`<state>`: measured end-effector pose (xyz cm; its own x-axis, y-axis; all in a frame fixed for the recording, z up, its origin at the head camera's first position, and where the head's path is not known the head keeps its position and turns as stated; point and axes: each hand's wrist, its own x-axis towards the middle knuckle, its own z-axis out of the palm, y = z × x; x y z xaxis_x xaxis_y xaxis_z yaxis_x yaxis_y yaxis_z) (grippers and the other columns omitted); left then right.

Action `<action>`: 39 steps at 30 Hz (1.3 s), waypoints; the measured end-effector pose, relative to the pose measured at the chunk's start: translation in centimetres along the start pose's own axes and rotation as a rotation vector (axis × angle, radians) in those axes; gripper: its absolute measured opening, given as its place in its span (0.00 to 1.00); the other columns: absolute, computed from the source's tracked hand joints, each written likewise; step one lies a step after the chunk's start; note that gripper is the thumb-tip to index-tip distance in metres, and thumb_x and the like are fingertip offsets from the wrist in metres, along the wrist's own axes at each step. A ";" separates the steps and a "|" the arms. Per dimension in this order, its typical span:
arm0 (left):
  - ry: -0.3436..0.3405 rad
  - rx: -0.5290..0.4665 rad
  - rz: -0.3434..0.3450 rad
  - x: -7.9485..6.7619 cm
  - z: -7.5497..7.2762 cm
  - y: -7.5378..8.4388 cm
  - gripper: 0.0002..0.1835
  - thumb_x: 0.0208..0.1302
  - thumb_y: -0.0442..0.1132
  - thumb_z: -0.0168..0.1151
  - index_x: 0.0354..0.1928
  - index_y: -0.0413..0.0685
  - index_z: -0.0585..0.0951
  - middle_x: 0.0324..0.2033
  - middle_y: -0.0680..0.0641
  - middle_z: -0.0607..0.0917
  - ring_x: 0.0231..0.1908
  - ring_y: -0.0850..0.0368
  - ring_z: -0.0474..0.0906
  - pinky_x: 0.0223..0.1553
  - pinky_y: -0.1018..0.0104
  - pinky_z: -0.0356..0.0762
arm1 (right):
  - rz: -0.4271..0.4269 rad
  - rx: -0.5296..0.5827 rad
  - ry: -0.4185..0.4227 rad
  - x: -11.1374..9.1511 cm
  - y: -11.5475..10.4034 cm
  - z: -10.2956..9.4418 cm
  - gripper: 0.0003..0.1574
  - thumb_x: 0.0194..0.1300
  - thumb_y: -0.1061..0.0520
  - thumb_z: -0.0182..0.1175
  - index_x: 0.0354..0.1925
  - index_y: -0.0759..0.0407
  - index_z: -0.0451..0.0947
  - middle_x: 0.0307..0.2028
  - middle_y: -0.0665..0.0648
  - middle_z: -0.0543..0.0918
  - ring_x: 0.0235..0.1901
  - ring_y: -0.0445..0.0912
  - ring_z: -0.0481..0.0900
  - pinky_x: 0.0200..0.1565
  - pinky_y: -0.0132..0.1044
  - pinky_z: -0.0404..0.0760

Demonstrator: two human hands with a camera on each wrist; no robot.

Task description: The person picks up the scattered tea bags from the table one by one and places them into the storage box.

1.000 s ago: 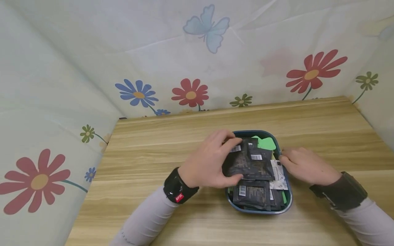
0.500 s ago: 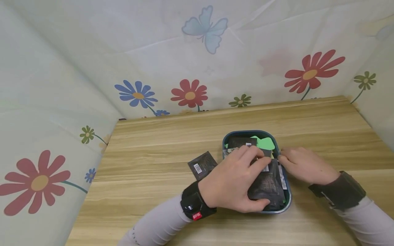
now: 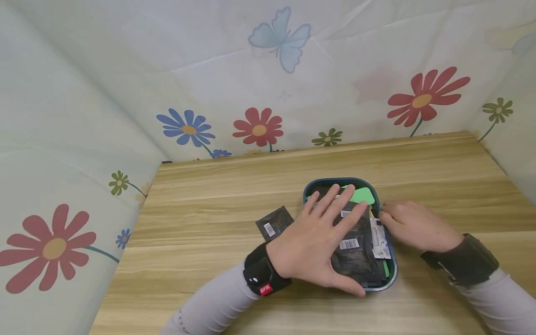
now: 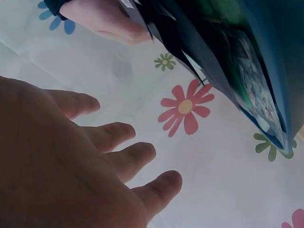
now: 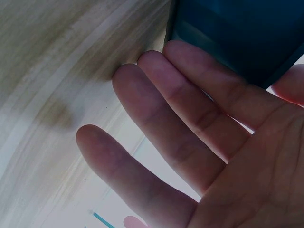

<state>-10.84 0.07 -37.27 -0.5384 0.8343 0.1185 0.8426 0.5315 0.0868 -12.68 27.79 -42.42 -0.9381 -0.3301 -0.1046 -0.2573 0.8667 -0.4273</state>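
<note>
A rounded blue box (image 3: 392, 279) on the table holds many black sachets (image 3: 355, 260) with barcode labels. My left hand (image 3: 320, 239) lies over its left half, fingers spread and straight, thumb at the front rim, hiding part of the contents. From the left wrist view, the same hand (image 4: 71, 156) shows with its fingers apart and nothing held. My right hand (image 3: 418, 226) rests against the box's right side. In the right wrist view its fingers (image 5: 156, 118) are fairly straight, the index fingertip right at the blue wall (image 5: 237, 33).
A lone black sachet (image 3: 274, 223) lies on the wooden table (image 3: 209, 195) left of the box, partly behind the left hand. Green pieces (image 3: 363, 195) and a white patterned packet (image 3: 380, 237) show in the box. A flowered cloth wall (image 3: 226, 83) stands behind the table.
My left hand, at first curled over sachets at the box's left, has moved right and forward, then spread flat. The sachet on the table has come into view; sachets inside have shifted. Right hand stays.
</note>
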 end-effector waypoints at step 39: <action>-0.179 0.043 -0.433 -7.2 6.0 -9.4 0.59 0.59 0.73 0.64 0.82 0.46 0.54 0.69 0.40 0.73 0.66 0.43 0.74 0.58 0.49 0.81 | 0.008 -0.024 0.017 0.2 -0.1 0.0 0.21 0.79 0.52 0.45 0.27 0.50 0.75 0.21 0.48 0.69 0.23 0.42 0.67 0.26 0.36 0.65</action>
<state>-14.85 -10.09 -44.93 -0.8337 0.5444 -0.0923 0.5422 0.8388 0.0496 -12.82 27.63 -42.34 -0.9440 -0.3166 -0.0927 -0.2547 0.8781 -0.4051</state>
